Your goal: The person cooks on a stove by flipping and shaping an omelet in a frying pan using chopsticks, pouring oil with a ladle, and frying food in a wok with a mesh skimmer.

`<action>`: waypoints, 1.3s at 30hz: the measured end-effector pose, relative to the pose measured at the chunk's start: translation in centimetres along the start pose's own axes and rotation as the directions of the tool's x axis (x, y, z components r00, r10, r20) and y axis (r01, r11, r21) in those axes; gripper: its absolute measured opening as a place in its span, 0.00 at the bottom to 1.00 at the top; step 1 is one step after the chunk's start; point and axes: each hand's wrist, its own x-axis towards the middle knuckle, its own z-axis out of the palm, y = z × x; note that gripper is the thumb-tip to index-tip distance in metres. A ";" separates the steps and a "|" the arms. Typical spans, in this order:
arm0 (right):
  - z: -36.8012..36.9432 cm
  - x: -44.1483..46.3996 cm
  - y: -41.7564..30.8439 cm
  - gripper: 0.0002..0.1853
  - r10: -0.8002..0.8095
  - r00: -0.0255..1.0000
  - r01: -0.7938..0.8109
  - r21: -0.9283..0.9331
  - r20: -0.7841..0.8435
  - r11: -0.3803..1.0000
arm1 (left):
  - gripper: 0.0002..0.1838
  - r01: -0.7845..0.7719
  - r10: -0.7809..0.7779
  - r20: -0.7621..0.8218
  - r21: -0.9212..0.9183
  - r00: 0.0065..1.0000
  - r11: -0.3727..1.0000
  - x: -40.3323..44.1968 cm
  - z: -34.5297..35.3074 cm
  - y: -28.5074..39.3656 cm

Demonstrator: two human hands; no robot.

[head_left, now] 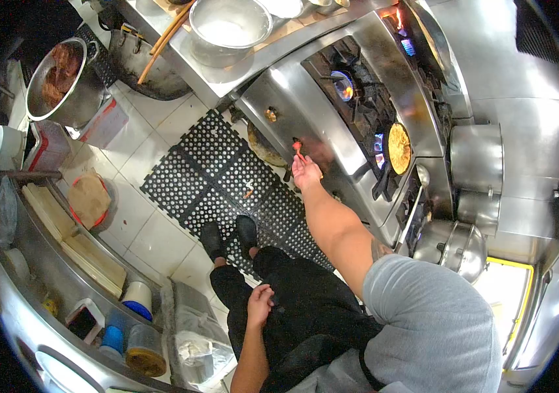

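My right hand (306, 172) reaches out to the steel front of the stove (348, 167). Its fingers are closed on a slim red piece (298, 148) that meets the stove front; its exact kind does not show. Beyond that hand, a pan (384, 180) holding a round, golden flat food (399, 148) sits over a lit burner. Another burner (343, 85) burns with no pan on it. Beside my thigh hangs my left hand (261, 305), fingers curled in, with nothing visible in them.
A large metal bowl (230, 33) stands on the counter at the top. Steel pots (476, 157) line the right side. On the left are a pot of dark meat (63, 78) and a shelf (106, 314) with containers. A perforated black mat (214, 170) lies underfoot.
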 end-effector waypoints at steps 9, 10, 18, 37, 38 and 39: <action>-0.2 0.3 0.1 0.18 -0.001 1.000 0.001 0.012 0.002 1.000 | 0.16 0.025 -0.024 -0.020 0.046 1.000 0.999 -0.6 0.4 0.9; -0.2 0.2 0.1 0.18 0.001 1.000 -0.001 0.016 0.005 1.000 | 0.16 0.028 -0.027 -0.021 0.044 0.999 0.999 -0.6 0.4 0.9; -0.1 -0.1 0.0 0.18 -0.005 1.000 0.005 0.012 0.008 1.000 | 0.15 0.030 -0.029 -0.020 0.022 0.999 0.999 -0.3 0.2 0.2; -0.2 0.5 0.2 0.16 -0.019 1.000 0.019 -0.019 -0.002 1.000 | 0.16 0.037 -0.036 -0.015 0.038 0.999 0.999 -0.5 0.1 0.6; -0.2 0.4 0.2 0.16 -0.018 1.000 0.018 -0.018 -0.001 1.000 | 0.16 0.033 -0.033 -0.013 0.050 0.999 0.998 -0.5 0.0 0.6; -0.2 0.3 0.1 0.15 -0.018 1.000 0.018 -0.017 0.000 1.000 | 0.16 0.030 -0.029 -0.011 0.061 1.000 0.998 -0.4 0.0 0.5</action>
